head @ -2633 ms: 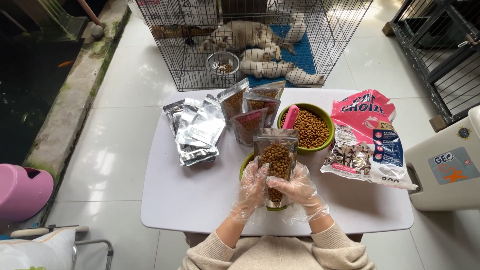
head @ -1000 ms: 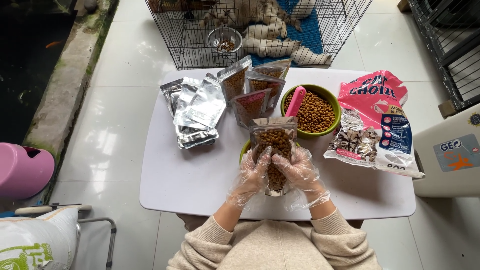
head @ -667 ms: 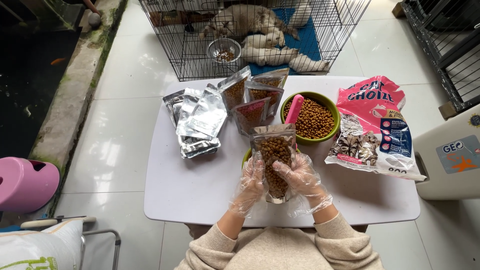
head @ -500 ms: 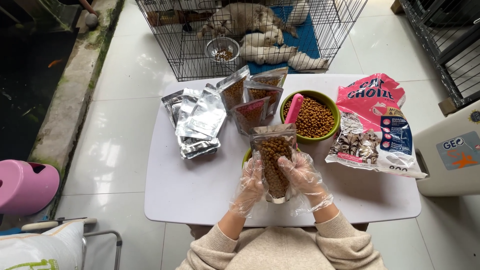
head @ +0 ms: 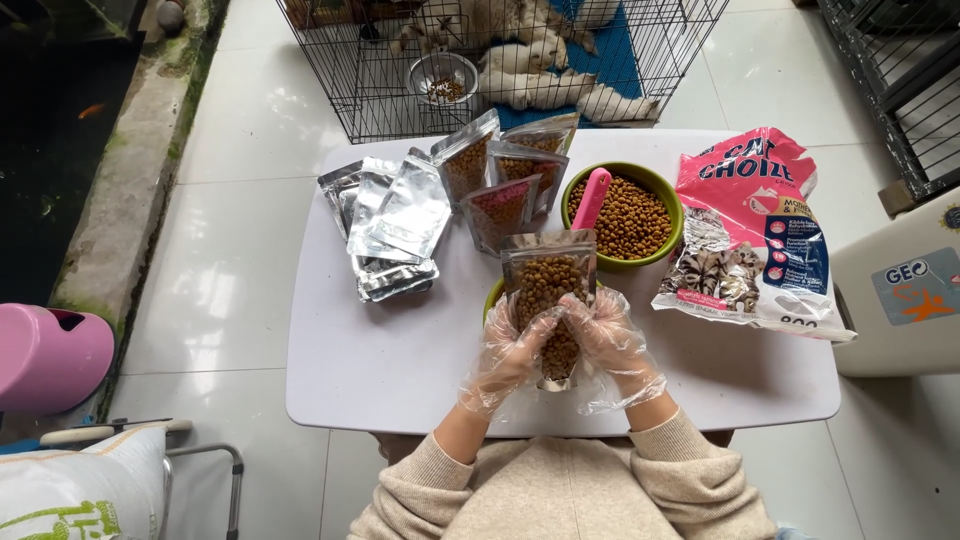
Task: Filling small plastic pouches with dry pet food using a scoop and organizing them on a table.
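Your left hand and right hand, both in thin clear plastic gloves, close around the lower half of a clear pouch filled with brown pet-food pellets — you hold it upright just above the white desk, fingers wrapped on its two sides. Its top edge stands free, near a green bowl full of the same pellets, where a pink scoop leans on the rim. Behind the pouch, part of a second green rim shows. Three more filled pouches stand in a cluster at the back of the desk, and a stack of flat silver pouches lies to their left. A big pink and white food bag lies flat on your right. Beyond the desk stands a wire cage with light-furred animals and a metal dish inside — a pink bin sits on the floor at your left.
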